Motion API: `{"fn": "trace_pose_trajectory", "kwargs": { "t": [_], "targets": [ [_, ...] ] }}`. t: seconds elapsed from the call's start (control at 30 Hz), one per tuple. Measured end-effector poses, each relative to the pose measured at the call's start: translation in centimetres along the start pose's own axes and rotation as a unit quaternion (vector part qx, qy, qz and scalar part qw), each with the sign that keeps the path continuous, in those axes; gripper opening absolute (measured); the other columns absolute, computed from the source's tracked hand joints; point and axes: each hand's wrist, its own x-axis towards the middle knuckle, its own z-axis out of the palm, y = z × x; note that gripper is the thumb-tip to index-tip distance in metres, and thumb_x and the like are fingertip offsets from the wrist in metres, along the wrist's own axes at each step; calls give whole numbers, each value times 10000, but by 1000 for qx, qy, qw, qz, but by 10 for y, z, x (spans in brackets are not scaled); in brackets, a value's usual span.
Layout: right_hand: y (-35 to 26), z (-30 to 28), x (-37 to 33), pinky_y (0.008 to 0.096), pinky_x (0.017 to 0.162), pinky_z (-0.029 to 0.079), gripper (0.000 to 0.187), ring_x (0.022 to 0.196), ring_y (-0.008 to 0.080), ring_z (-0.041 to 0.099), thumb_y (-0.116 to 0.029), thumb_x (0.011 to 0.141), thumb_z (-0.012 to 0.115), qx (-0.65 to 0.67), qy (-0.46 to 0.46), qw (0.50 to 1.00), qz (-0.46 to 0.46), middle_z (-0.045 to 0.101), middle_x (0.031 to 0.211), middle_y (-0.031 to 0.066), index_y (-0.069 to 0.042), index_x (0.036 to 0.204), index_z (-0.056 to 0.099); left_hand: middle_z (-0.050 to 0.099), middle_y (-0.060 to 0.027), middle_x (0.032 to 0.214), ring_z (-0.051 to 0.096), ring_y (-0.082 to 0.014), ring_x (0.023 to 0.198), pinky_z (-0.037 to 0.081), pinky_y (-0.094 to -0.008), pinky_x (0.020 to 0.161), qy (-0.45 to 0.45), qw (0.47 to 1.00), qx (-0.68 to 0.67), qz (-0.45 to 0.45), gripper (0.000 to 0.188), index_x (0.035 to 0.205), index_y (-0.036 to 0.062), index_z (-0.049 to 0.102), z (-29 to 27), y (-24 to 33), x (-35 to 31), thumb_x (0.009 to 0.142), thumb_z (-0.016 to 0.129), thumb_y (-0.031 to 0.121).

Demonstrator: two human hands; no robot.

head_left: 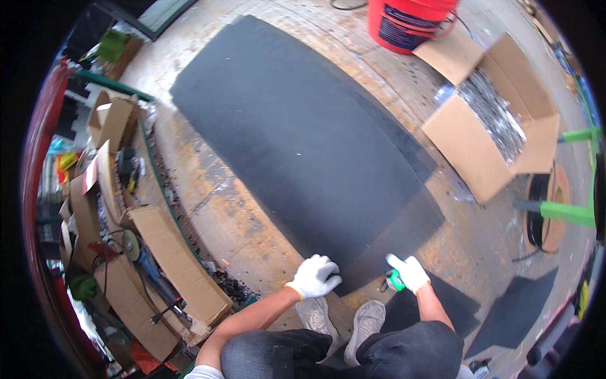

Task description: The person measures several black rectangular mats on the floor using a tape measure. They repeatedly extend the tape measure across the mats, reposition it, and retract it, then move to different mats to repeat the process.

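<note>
A large dark grey sheet [297, 139] lies flat on the floor in front of me, its narrow near end by my shoes. My left hand [314, 276], in a white glove, is at the sheet's near left edge, fingers slightly curled and apart, with nothing seen in them. At the near right edge, my gloved right hand [411, 274] is closed around a small green tool, which looks like a tape measure [396, 280]. The glove hides part of it. Smaller dark sheets [445, 306] lie beneath and beside my right forearm.
On the right stand an open cardboard box [467, 148] of silvery scraps and a spool [555, 211] by a green frame [571, 213]. A red bucket [410, 25] is at the far side. Flattened cardboard [180, 265] and an angle grinder [131, 245] crowd the left. Another dark sheet [514, 312] lies near right.
</note>
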Motion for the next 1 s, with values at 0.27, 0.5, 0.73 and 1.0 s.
{"fn": "trace_pose_trajectory", "kwargs": {
  "t": [0.27, 0.5, 0.73, 1.0],
  "targets": [
    [-5, -1, 6, 355, 606, 511, 494, 603, 159, 653, -422, 949, 852, 26, 11, 1000, 11, 702, 717, 58, 34, 781, 764, 711, -130, 957, 676, -378, 982, 566, -493, 871, -33, 998, 0, -47, 270, 1017, 109, 814, 1, 1, 3, 914, 791, 358],
    [10, -4, 25, 365, 578, 464, 583, 562, 137, 575, -507, 926, 853, -4, 10, 1000, -15, 645, 638, 45, 16, 697, 738, 711, -123, 966, 678, -371, 985, 568, -485, 874, -23, 999, 6, -39, 257, 1013, 117, 814, 0, -1, 4, 921, 785, 356],
    [-4, -2, 16, 401, 590, 461, 701, 537, 166, 558, -589, 938, 813, -64, 17, 998, -4, 602, 557, 69, 13, 602, 680, 716, -123, 965, 683, -360, 982, 569, -481, 868, -18, 999, 14, -32, 251, 991, 124, 805, 0, -1, 6, 927, 766, 363],
    [-12, -6, 8, 404, 645, 459, 755, 550, 160, 532, -637, 972, 744, -144, -8, 989, -26, 600, 555, 82, -4, 572, 655, 728, -112, 957, 687, -358, 976, 569, -478, 872, -32, 998, 25, -48, 225, 964, 124, 817, 0, 2, 9, 899, 798, 339]
  ]
}}
